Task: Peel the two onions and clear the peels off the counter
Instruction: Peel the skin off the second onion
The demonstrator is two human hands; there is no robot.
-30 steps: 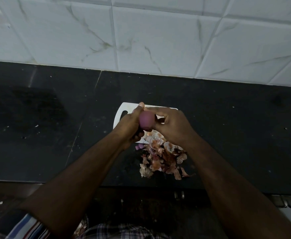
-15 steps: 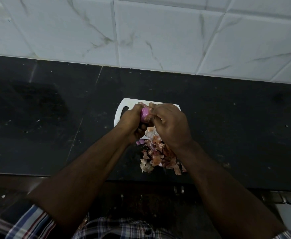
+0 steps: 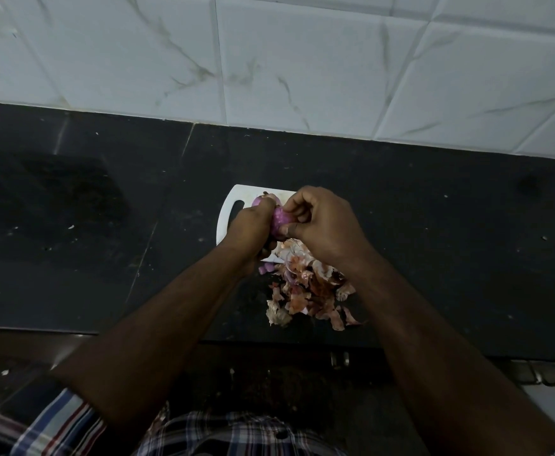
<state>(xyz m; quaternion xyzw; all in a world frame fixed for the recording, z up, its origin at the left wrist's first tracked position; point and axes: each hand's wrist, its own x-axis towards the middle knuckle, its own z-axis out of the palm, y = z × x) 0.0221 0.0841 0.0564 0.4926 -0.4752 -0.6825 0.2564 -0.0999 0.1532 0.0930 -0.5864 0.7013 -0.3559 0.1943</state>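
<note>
Both hands meet over the white board (image 3: 228, 212) on the black counter (image 3: 434, 225). The left hand (image 3: 249, 228) and right hand (image 3: 322, 222) both clamp 1 purple onion (image 3: 280, 220) between them. A second onion (image 3: 259, 201) peeks out behind the left fingers. Peels (image 3: 309, 291) lie heaped at the board's near edge, partly hidden by the right wrist.

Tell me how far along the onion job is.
Done: a peeled-looking purple onion sits on the board, behind the left hand. In hand: both hands grip a second onion, the right hand picking at it. Left: finishing that one, then clearing the peels heaped on the counter.
</note>
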